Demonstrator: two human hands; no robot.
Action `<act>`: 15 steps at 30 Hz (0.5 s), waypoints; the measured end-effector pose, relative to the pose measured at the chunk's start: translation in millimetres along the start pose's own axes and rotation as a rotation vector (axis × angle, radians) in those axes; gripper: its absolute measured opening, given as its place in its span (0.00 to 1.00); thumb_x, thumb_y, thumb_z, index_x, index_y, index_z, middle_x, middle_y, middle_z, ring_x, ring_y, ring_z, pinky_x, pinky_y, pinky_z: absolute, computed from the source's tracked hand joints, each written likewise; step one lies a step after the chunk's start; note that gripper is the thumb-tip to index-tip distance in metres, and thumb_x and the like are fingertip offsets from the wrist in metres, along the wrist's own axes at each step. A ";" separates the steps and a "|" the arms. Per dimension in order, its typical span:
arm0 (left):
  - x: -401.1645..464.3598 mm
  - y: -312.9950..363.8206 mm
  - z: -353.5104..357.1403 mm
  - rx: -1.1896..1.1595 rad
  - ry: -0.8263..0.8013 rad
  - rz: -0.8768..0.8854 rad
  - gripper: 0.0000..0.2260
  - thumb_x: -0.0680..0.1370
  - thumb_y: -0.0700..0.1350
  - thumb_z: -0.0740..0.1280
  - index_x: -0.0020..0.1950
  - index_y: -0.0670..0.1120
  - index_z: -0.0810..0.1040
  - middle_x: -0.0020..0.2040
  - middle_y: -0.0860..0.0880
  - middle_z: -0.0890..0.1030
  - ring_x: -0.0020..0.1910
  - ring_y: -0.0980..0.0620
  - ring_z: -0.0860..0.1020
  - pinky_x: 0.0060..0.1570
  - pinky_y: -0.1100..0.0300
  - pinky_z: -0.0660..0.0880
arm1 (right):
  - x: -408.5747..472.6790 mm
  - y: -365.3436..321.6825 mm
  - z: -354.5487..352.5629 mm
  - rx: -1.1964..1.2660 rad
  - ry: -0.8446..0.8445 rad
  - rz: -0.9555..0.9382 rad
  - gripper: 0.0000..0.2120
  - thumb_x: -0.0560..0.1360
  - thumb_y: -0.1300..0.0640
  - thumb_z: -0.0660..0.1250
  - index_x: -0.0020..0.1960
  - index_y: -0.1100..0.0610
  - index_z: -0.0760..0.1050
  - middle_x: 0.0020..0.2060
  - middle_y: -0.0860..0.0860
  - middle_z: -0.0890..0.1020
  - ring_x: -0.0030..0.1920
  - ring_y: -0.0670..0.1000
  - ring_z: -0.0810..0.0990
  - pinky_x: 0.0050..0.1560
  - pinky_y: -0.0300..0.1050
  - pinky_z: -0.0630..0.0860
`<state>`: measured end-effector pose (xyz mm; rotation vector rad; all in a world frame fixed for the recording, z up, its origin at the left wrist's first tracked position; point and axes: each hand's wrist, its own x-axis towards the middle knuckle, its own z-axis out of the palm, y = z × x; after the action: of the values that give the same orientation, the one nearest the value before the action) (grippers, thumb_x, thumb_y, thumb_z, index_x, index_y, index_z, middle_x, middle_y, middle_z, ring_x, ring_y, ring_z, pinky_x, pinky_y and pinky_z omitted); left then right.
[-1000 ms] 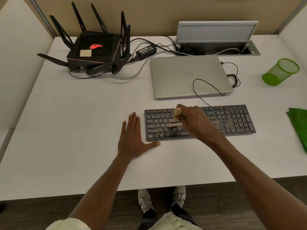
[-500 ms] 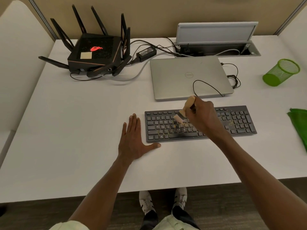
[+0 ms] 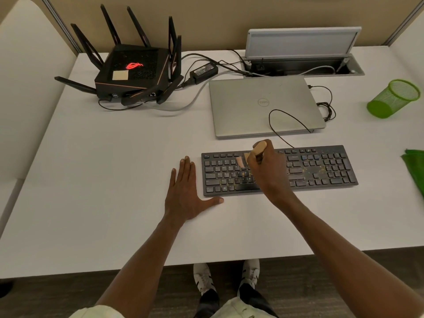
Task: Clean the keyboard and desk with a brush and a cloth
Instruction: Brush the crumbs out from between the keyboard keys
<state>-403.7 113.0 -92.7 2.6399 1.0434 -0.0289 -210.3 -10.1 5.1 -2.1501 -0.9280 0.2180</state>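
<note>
A black keyboard [image 3: 321, 168] lies on the white desk [image 3: 114, 180], with yellowish specks on its keys, thickest near the number pad. My right hand [image 3: 268, 171] grips a small wooden-handled brush [image 3: 259, 146], whose blurred bristles touch the upper letter rows left of the hand. My left hand [image 3: 185, 193] lies flat on the desk, fingers spread, with the thumb along the keyboard's front left corner. A green cloth [image 3: 415, 171] lies at the right edge, partly out of frame.
A closed silver laptop [image 3: 263, 106] sits just behind the keyboard, a thin black cable looping over it. A black router [image 3: 135, 72] with antennas stands at the back left. A green mesh cup [image 3: 394, 98] lies tipped at the right. An open cable hatch [image 3: 302, 65] is at the back.
My right hand has swept the brush leftward and back along the keys; the bristles now sit on the upper rows. The left hand has stayed flat in place.
</note>
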 end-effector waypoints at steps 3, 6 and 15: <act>0.0 0.2 -0.1 0.001 0.000 0.003 0.64 0.64 0.87 0.49 0.83 0.40 0.43 0.83 0.44 0.37 0.82 0.50 0.35 0.80 0.49 0.37 | -1.6 1.1 -5.0 -0.046 -0.008 -0.009 0.04 0.79 0.58 0.64 0.52 0.57 0.71 0.34 0.48 0.79 0.33 0.43 0.78 0.28 0.33 0.73; 0.3 0.5 -0.7 -0.004 -0.005 0.004 0.65 0.63 0.87 0.48 0.83 0.40 0.43 0.83 0.44 0.37 0.82 0.50 0.35 0.80 0.49 0.36 | 6.1 -4.8 -7.2 0.022 0.023 0.004 0.05 0.80 0.58 0.64 0.54 0.57 0.71 0.34 0.48 0.79 0.32 0.43 0.78 0.28 0.30 0.72; 0.8 0.4 0.4 -0.015 0.000 0.003 0.65 0.63 0.87 0.48 0.83 0.40 0.44 0.83 0.44 0.38 0.82 0.50 0.36 0.81 0.48 0.38 | -4.4 -0.1 -8.7 -0.057 -0.036 0.013 0.04 0.79 0.58 0.64 0.52 0.56 0.71 0.34 0.48 0.79 0.33 0.46 0.80 0.31 0.42 0.78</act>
<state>-402.8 113.1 -93.1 2.6274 1.0358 -0.0202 -209.8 -18.1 10.6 -2.2111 -0.9516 0.2405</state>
